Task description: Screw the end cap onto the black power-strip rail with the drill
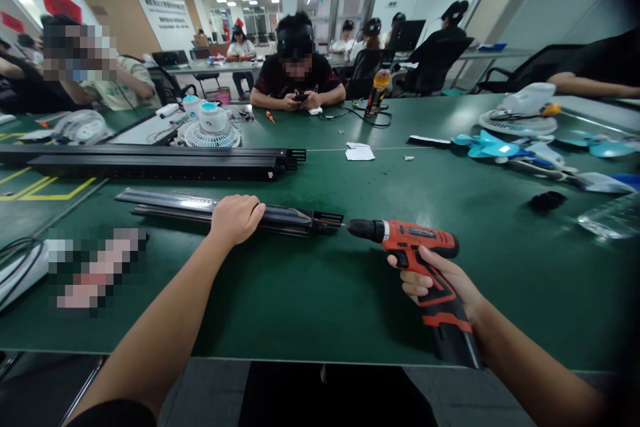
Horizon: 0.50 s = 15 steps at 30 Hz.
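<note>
My left hand is closed over a long black metal profile that lies on the green table, its slotted end toward the right. In my right hand is a red and black cordless drill, gripped by its handle with the index finger near the trigger. The drill's bit points left at the slotted end of the profile. Whether the bit tip touches the profile, I cannot tell.
More black profiles lie behind on the left. Fan parts stand beyond them, and blue fan blades lie to the right. A bottle and a paper scrap are farther back. A person sits across the table.
</note>
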Each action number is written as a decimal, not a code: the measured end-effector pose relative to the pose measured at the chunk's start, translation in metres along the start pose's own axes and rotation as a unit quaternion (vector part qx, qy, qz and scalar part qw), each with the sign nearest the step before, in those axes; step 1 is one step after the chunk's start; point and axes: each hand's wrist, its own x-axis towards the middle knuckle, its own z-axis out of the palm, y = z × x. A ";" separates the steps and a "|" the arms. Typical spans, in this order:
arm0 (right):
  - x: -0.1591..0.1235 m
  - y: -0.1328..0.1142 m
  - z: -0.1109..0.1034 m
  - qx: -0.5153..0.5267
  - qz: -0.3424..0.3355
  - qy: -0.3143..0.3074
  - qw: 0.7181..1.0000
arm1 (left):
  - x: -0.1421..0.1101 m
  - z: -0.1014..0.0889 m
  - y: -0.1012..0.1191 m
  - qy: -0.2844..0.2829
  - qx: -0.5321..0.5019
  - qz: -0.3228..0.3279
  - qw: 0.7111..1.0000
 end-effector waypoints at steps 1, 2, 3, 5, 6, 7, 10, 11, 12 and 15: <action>0.000 0.000 -0.001 0.001 0.001 -0.002 1.000 | 0.000 0.000 0.000 -0.001 -0.001 0.000 1.000; 0.001 0.000 -0.001 0.001 0.001 -0.002 1.000 | 0.000 0.000 0.000 -0.002 -0.001 0.001 1.000; 0.001 0.001 -0.001 0.001 0.001 -0.003 1.000 | 0.000 -0.001 0.000 -0.003 0.000 0.002 1.000; 0.001 0.001 -0.001 0.000 -0.002 -0.006 1.000 | 0.000 -0.001 0.000 -0.002 0.000 0.002 1.000; 0.000 0.001 0.000 -0.001 -0.003 -0.007 1.000 | 0.000 -0.001 0.000 -0.001 0.000 0.002 1.000; 0.000 0.001 0.001 -0.003 -0.004 -0.009 1.000 | 0.001 -0.001 0.000 0.001 -0.001 0.003 1.000; 0.000 0.001 0.004 -0.009 -0.008 -0.015 1.000 | 0.001 -0.002 0.001 0.006 -0.007 0.003 1.000; 0.000 0.001 0.005 -0.010 -0.009 -0.016 1.000 | 0.001 -0.002 0.001 0.005 -0.007 0.002 1.000; 0.000 0.001 0.005 -0.010 -0.009 -0.016 1.000 | 0.001 -0.002 0.001 0.005 -0.008 0.001 1.000; 0.001 0.001 0.005 -0.007 -0.008 -0.016 1.000 | 0.000 -0.003 0.001 0.003 -0.011 0.001 1.000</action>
